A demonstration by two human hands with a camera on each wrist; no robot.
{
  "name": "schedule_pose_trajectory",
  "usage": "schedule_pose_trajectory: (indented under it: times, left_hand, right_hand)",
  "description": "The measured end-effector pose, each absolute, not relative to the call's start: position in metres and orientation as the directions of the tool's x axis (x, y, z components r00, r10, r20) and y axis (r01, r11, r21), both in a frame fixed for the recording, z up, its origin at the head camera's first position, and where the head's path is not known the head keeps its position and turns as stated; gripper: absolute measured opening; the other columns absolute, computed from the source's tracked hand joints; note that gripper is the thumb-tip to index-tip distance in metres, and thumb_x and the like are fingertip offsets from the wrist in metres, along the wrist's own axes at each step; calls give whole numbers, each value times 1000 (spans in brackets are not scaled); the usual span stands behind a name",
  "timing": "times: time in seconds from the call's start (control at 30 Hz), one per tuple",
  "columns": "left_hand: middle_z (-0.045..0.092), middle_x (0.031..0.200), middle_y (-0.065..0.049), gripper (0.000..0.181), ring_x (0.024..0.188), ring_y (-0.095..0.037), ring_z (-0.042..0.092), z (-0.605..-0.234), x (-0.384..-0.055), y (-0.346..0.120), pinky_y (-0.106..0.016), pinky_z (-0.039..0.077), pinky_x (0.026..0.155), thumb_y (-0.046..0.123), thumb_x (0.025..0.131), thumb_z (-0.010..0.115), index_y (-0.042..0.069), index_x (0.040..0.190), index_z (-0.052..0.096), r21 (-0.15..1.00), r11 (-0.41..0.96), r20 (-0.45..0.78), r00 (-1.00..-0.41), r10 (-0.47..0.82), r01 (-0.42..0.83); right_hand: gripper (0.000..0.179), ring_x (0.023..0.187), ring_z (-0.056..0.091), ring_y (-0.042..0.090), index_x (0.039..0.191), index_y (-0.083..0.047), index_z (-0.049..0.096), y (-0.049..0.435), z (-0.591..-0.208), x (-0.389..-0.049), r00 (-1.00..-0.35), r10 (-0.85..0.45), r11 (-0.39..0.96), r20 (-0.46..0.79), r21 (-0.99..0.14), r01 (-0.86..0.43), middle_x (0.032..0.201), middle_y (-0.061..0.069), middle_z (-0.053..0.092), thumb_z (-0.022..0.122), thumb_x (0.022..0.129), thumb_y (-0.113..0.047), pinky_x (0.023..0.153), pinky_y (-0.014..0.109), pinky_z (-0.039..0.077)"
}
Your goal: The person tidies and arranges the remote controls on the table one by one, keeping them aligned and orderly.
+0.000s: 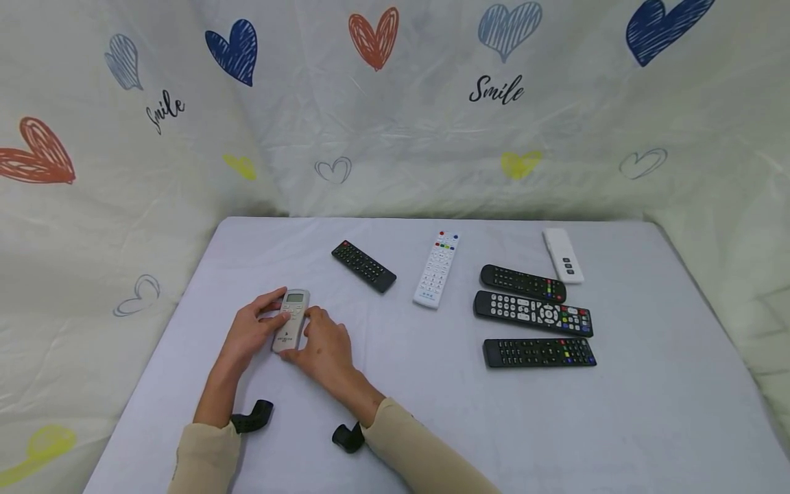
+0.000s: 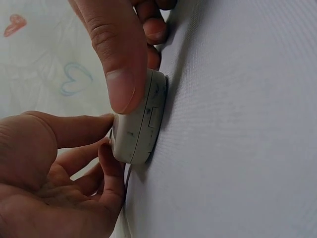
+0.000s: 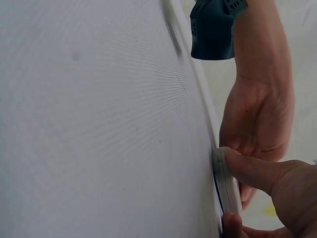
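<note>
Grip, left hand [image 1: 245, 334]: thumb on the face, other fingers at the left side, pinching the pale remote [image 1: 295, 308].
Pale remote: on the tabletop [image 1: 426, 357], towards its left; we judge it light and stiff (slick plastic, perhaps), best held by its long edges.
Right hand [image 1: 328, 348]: thumb at the near end, forefinger at the right edge, pinching too.

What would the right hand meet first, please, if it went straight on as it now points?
Beyond the remote it grips, the right hand would probably meet the left hand first, though depth is unclear.
</note>
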State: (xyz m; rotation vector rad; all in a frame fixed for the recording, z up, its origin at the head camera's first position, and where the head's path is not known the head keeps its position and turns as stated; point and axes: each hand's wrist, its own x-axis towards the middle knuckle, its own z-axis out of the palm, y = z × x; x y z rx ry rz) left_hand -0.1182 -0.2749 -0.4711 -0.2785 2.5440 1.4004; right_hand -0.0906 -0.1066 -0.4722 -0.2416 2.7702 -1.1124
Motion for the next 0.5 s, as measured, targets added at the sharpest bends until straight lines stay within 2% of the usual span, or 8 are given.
schedule_pose_trajectory:
  times: [0.17, 0.27, 0.37, 0.5]
  left_hand:
    - [56, 147, -20, 59, 134, -32, 53, -468, -117, -275, -9, 44, 82, 18, 101, 67, 17, 157, 49, 801, 541, -263, -962, -70, -258]
    - [58, 144, -21, 57, 128, -34, 57, -464, -117, -274, -14, 47, 79, 19, 101, 67, 17, 155, 50, 798, 553, -226, -970, -95, -240]
    - [59, 144, -20, 53, 122, -33, 60, -460, -117, -272, -18, 49, 78, 21, 102, 66, 18, 153, 53, 799, 561, -170, -976, -134, -216]
    - [60, 147, -14, 46, 124, -30, 59, -458, -121, -266, -25, 49, 85, 24, 103, 65, 19, 148, 59, 808, 556, -105, -977, -186, -193]
  right_hand:
    - [76, 74, 55, 5, 138, -11, 58, -101, -468, -93, -961, -236, 686, -146, -726, -58, 95, -6, 67, 93, 77, -41, 68, 21, 40]
    - [75, 72, 54, 6, 140, -10, 56, -96, -464, -97, -947, -253, 659, -196, -752, -20, 92, -5, 66, 91, 80, -37, 64, 21, 42]
    - [68, 73, 54, 7, 139, -11, 58, -90, -460, -101, -938, -267, 636, -221, -772, 1, 93, -5, 67, 89, 84, -33, 64, 21, 44]
    - [56, 79, 56, 7, 136, -13, 62, -80, -457, -107, -937, -281, 624, -207, -781, -14, 99, -4, 67, 86, 87, -28, 67, 21, 46]
